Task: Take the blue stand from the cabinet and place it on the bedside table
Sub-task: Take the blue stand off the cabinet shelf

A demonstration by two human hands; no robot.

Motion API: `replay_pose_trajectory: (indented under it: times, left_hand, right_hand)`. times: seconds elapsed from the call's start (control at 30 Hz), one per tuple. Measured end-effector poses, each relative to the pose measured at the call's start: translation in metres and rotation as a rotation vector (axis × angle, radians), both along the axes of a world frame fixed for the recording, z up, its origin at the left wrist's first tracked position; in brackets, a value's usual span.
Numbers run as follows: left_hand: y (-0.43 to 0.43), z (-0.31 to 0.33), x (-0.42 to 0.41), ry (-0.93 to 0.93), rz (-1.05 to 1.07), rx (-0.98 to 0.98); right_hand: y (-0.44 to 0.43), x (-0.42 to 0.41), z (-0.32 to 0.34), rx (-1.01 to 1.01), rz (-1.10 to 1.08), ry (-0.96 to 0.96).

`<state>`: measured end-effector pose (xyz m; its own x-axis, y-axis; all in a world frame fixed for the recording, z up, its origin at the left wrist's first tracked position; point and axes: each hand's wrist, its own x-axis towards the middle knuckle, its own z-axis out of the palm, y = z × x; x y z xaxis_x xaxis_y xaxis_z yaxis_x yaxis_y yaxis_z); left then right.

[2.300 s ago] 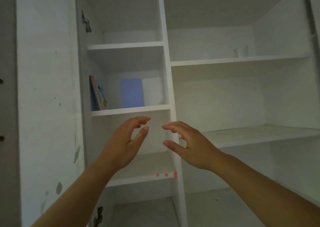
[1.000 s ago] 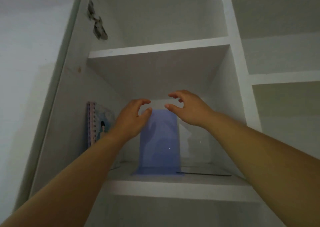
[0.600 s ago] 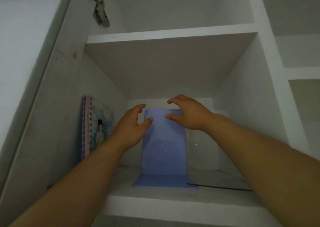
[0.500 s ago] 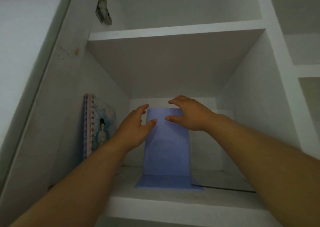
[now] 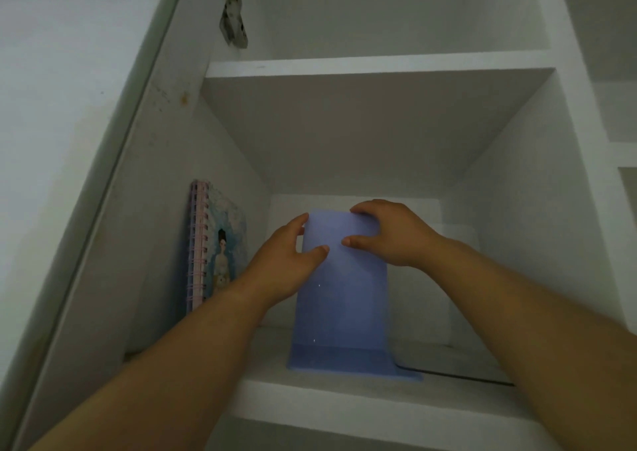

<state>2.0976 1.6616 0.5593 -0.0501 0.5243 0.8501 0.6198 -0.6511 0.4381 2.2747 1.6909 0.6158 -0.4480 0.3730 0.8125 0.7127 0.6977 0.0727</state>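
**Head view: both hands take hold of the blue stand on the cabinet shelf**

Head camera looks up into the cabinet, where the blue stand stands upright on the shelf, its foot flat near the shelf's front lip. A spiral notebook leans at the shelf's left end, apart from the stand.

The step in hand is the pick-up. The left hand has its grip pinching the stand's upper left edge, thumb on the front face. The right hand has its grip pinching the top right corner, fingers over the top edge and thumb on the face.

Next, I judge, the stand must be lifted off the shelf and drawn out forward, kept upright to clear the shelf's lip. The bedside table is not in view.

Half a second ago both hands were at the stand's top with looser fingers. Now both grips have closed, and the foot has not left the shelf.
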Motion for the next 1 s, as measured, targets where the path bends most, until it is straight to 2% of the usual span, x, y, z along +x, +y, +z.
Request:
replay_pose_trajectory:
  times: [0.37,0.63,1.0]
  left_hand:
    - [-0.011,-0.003,0.002,0.0,0.015,0.025]
    - [-0.026,-0.006,-0.001,-0.109,-0.056,0.048]
    - [-0.065,-0.014,-0.001,-0.028,-0.025,0.049]
  right_hand:
    - [-0.001,-0.001,0.001,0.042,0.081,0.044]
    - [-0.018,-0.007,0.0,0.032,0.142,0.012]
    - [-0.044,0.003,-0.021,-0.031,0.163,0.063]
